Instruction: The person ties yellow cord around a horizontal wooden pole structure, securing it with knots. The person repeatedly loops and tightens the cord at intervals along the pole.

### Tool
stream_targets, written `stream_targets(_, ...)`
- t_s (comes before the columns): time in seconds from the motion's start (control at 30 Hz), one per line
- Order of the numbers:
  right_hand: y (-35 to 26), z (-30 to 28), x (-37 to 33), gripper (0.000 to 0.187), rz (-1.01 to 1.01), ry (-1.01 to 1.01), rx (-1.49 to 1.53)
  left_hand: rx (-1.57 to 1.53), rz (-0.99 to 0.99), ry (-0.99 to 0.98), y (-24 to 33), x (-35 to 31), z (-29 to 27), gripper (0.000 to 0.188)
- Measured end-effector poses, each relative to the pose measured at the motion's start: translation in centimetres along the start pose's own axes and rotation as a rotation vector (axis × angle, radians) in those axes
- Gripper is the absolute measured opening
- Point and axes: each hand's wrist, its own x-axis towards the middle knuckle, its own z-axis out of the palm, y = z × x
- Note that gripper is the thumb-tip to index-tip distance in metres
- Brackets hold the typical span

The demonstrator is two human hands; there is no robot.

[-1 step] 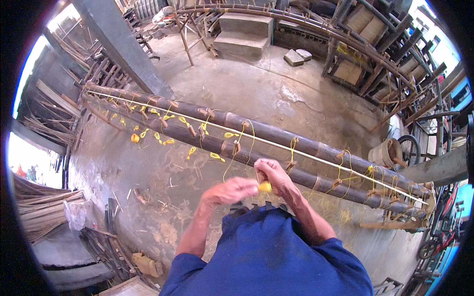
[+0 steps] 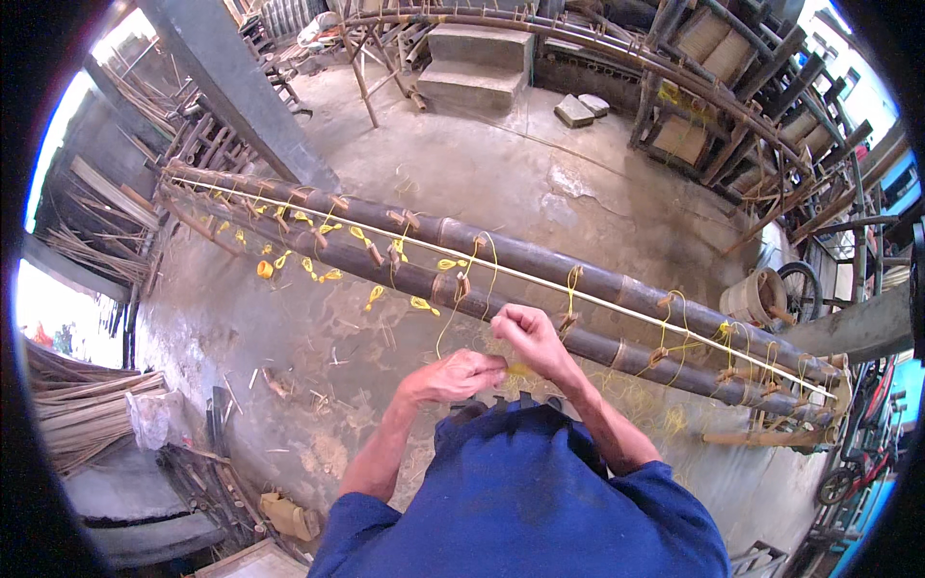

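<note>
My left hand [image 2: 455,377] is closed, its fingers pressed together around yellow string. A thin strand [image 2: 442,332] runs from it up to the near bamboo pole [image 2: 414,281]. Beside its fingertips is a small yellow string bundle [image 2: 520,369], smeared by motion. Just above the bundle, my right hand [image 2: 533,341] is curled into a pinch on the string; its fingertips are partly hidden. Both hands are in front of the near pole. Wooden pegs [image 2: 462,285] stick out of the poles, and several knotted yellow string bundles [image 2: 374,298] hang at the left.
A far bamboo pole [image 2: 540,252] runs parallel, with a pale thin rod [image 2: 597,301] between the two. A grey pillar [image 2: 226,87] rises at the left. Concrete steps [image 2: 472,82] and bamboo racks [image 2: 694,125] stand beyond. Loose yellow string [image 2: 674,419] lies on the floor at right.
My right hand has turned and closed more, rising slightly. My left hand's fingers have curled in a little. The yellow bundle between them has become blurred.
</note>
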Motion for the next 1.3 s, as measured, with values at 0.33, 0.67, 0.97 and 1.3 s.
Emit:
stream_targets(0.33, -1.5, 0.0, -2.6, 0.019, -0.209, -0.066, -0.638, -0.260, -0.106, 0.362, -3.5, 0.3, 0.9, 0.021)
stream_targets(0.67, 1.0, 1.2, -3.2, 0.021, -0.349, 0.070, -0.510, -0.446, -0.084, 0.677, -4.5, 0.7, 0.9, 0.021)
stream_targets(0.97, 1.6, 1.2, -3.7, 0.019, -0.174, 0.068, -0.417, -0.712, -0.152, 0.613, -3.7, 0.0, 1.0, 0.024)
stream_targets(1.3, 3.9, 1.4, -3.5, 0.025, 0.112, 0.034, -0.016, -1.133, -0.025, 0.595, -4.7, 1.0, 1.0, 0.023)
